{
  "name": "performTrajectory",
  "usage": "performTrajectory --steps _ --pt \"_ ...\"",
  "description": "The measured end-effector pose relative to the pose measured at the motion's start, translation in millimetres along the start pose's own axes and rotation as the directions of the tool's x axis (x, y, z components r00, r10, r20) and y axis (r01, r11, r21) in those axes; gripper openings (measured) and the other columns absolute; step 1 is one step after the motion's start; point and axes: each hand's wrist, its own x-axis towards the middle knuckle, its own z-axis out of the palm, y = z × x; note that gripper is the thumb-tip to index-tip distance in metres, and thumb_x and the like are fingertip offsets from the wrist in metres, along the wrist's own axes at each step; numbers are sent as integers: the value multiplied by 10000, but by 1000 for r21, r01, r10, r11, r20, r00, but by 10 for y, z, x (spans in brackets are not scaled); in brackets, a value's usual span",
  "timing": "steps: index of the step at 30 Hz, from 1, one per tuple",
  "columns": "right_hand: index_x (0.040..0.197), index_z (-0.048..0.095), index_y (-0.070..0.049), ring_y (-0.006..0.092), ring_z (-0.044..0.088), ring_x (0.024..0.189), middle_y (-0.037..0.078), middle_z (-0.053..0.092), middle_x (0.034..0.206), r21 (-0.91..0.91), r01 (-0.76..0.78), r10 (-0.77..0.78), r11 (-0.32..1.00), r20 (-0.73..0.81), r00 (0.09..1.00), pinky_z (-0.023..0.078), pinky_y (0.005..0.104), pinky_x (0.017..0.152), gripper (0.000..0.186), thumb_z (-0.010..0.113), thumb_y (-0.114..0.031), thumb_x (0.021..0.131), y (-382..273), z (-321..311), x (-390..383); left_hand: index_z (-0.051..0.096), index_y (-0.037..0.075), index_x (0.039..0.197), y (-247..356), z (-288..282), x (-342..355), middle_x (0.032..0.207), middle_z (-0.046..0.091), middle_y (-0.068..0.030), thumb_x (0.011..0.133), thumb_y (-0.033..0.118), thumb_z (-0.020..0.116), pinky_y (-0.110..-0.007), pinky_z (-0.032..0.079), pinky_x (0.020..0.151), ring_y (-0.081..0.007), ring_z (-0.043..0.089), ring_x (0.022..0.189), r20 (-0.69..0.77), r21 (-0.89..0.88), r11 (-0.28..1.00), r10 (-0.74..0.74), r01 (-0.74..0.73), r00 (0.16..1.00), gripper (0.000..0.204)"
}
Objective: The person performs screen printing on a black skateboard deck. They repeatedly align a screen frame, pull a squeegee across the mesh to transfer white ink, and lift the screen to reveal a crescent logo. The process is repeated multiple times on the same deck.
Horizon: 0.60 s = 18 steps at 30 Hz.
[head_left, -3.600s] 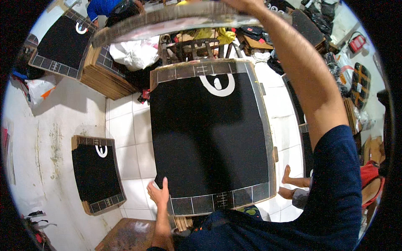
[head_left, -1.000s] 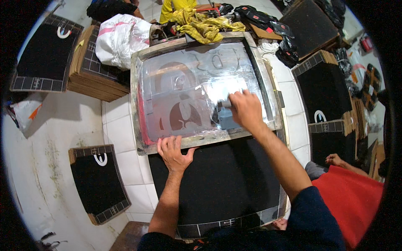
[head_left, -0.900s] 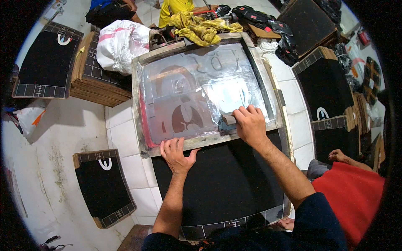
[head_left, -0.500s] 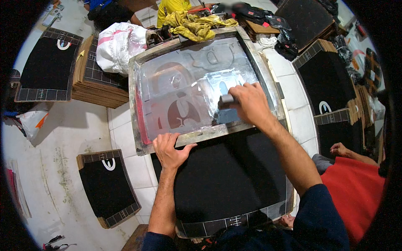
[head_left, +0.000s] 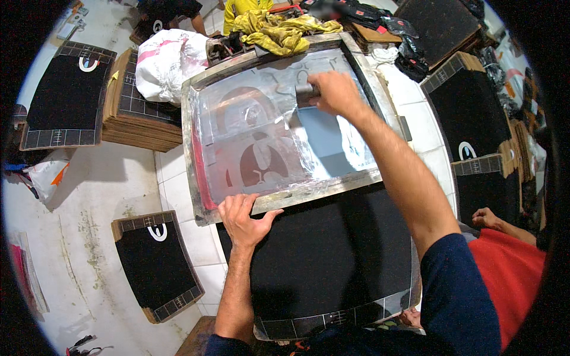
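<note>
A mesh screen [head_left: 222, 169] in a worn frame rests on the far part of a large board [head_left: 326, 249] covered in black cloth, showing pale curved stencil shapes and a wet grey-blue patch on its right. My right hand [head_left: 337, 94] grips a short, dark squeegee [head_left: 306, 93] on the mesh, high on the right half, at the top of that patch. My left hand [head_left: 242, 216] grips the frame's near rail at the left corner, fingers over it and thumb along its front.
Black cloth-covered boards lie left [head_left: 154, 267], upper left [head_left: 62, 101] and right [head_left: 478, 196], beside board stacks [head_left: 139, 130]. Yellow rags [head_left: 276, 35] and a white sack [head_left: 166, 71] sit beyond the frame. A co-worker in red [head_left: 507, 261] is at right; other people are at the top.
Since the first frame, the screen has come down onto the board. In the last second my right hand has moved the squeegee from near the front rail toward the far side; my left hand stays on the rail.
</note>
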Motion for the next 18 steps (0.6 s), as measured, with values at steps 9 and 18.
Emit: performTrajectory --steps 9,18 --pt "1035 679 -108 298 615 1001 54 671 989 81 68 -53 994 -179 982 464 437 901 361 735 11 699 -602 -296 -2018 739 103 952 63 -96 49 931 670 -49 592 498 949 -435 395 890 -258 606 936 8 -26 999 -24 24 1000 574" --pt "909 672 -64 314 603 778 99 606 822 -80 193 -198 978 -654 730 464 439 655 457 875 -420 709 -609 -1538 -1193 758 100 1021 474 -1438 1077 974 696 -71 677 598 878 -484 368 982 -271 619 978 -150 44 995 93 -88 984 616"
